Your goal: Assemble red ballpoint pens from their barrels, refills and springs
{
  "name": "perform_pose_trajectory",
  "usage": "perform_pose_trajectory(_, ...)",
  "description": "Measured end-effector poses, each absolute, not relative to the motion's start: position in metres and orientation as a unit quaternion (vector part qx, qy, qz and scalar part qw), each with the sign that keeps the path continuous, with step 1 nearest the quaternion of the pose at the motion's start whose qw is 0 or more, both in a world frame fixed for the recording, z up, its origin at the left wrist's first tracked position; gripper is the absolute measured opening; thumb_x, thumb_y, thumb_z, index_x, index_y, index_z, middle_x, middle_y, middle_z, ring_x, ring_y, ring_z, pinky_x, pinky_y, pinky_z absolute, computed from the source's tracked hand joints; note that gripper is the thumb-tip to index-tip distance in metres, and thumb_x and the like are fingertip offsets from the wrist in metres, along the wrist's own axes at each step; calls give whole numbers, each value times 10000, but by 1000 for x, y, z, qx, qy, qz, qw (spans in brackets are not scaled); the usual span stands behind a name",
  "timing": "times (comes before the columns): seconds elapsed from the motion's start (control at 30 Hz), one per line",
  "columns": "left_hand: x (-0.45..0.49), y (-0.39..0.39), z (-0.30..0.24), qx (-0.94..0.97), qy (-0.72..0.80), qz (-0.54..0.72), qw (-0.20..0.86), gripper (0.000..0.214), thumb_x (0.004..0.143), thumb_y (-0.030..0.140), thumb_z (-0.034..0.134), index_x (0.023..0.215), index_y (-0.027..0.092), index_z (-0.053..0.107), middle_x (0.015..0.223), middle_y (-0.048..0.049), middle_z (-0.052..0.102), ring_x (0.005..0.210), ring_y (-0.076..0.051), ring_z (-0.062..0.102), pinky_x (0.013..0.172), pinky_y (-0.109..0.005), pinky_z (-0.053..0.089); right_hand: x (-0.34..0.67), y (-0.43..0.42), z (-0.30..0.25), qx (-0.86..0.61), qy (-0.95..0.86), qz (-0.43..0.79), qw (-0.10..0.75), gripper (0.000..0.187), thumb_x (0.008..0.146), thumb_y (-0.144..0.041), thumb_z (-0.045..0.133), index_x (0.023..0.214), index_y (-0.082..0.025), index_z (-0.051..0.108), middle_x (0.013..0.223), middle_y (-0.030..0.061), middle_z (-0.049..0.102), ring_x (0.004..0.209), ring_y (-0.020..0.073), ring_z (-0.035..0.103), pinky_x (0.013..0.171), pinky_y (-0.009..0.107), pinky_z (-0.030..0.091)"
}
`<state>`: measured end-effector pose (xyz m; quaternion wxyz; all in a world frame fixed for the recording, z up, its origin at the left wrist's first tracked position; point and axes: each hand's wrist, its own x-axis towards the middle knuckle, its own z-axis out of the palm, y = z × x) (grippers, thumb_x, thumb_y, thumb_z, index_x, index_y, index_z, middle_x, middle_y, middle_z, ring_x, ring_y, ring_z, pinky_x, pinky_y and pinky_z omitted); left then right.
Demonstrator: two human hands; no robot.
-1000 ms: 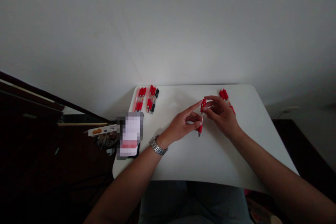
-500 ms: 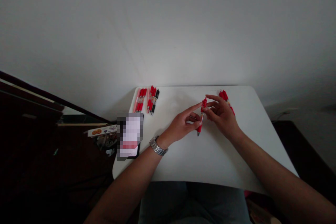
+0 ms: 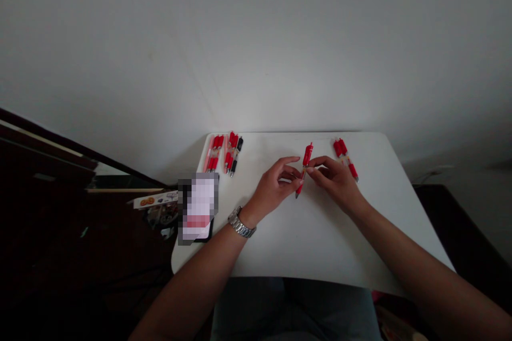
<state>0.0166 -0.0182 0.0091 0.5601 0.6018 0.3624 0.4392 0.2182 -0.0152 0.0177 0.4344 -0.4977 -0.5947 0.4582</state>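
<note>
A red click pen (image 3: 308,154) is held tilted over the middle of the table, its tip pointing down toward me. My left hand (image 3: 276,186) pinches its lower barrel between thumb and fingers, with the index finger stretched out clear of it. On the other side, my right hand (image 3: 334,178) grips the pen near its middle with thumb and index finger. Just behind that hand lie a pair of red pens (image 3: 340,146), side by side on the table.
Red pens (image 3: 216,152) and a pink pen lie at the table's back left corner. Beside them is a group with a black pen (image 3: 236,157). A phone (image 3: 206,229), its screen blurred, lies at the left edge of the white table (image 3: 288,245). The wall (image 3: 280,64) rises behind.
The pen has shifted slightly left. My right fingers moved from its top down to its middle, and my left index finger came off the upper part. The pens at right show more.
</note>
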Motion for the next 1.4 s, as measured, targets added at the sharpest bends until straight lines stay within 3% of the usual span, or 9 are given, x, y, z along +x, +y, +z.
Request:
perform_pose_trajectory(0.23, 18, -24, 15, 667, 361, 426, 494, 448, 925, 196, 689, 1352, 255, 568, 1010, -39, 709, 898, -135, 705, 769, -246, 616, 217, -16, 19, -503, -594, 461, 426, 385, 861, -579, 725, 918, -214, 618, 643, -37, 563, 536, 111, 465, 491, 261, 324)
perform_pose_trajectory(0.5, 8, -17, 16, 750, 423, 424, 282, 246, 980, 204, 605, 1224, 200, 635, 1072, -64, 687, 977, -166, 665, 945, -361, 565, 223, -12, 26, -495, -574, 439, 483, 346, 920, -556, 664, 898, -221, 583, 622, -43, 532, 544, 116, 476, 521, 267, 367)
perform_pose_trajectory(0.67, 6, -13, 9, 762, 449, 398, 244, 208, 970, 201, 611, 1174, 193, 651, 1132, -78, 673, 1081, -208, 638, 1003, -406, 538, 237, -7, 36, -529, -569, 404, 483, 347, 931, -542, 624, 983, -200, 646, 715, -8, 583, 576, 124, 482, 527, 269, 376)
perform_pose_trajectory(0.9, 6, -13, 12, 761, 460, 381, 254, 193, 978, 232, 601, 1158, 198, 661, 1135, -82, 678, 1104, -226, 625, 1019, -429, 525, 270, 8, 38, -648, -645, 182, 361, 316, 940, -421, 544, 1032, -179, 726, 752, 61, 709, 641, 194, 623, 623, 314, 468)
perform_pose_trajectory(1.03, 6, -13, 12, 763, 460, 378, 252, 188, 978, 227, 598, 1152, 195, 664, 1133, -84, 677, 1103, -224, 625, 1022, -427, 523, 289, 16, 35, -679, -677, 83, 273, 382, 963, -381, 485, 1121, -164, 757, 936, 139, 777, 798, 262, 699, 718, 356, 496)
perform_pose_trajectory(1.13, 6, -12, 11, 764, 458, 376, 253, 189, 980, 235, 598, 1153, 194, 665, 1136, -85, 677, 1103, -223, 627, 1020, -424, 525, 299, 19, 35, -687, -681, 38, 249, 420, 972, -353, 456, 1167, -135, 759, 1022, 180, 781, 882, 299, 718, 763, 380, 503)
perform_pose_trajectory(1.4, 6, -12, 11, 763, 460, 375, 257, 189, 981, 228, 596, 1154, 191, 662, 1134, -84, 676, 1104, -223, 624, 1028, -427, 522, 316, 23, 28, -703, -681, -5, 205, 395, 956, -358, 497, 1115, -135, 782, 918, 171, 778, 805, 298, 704, 723, 387, 498)
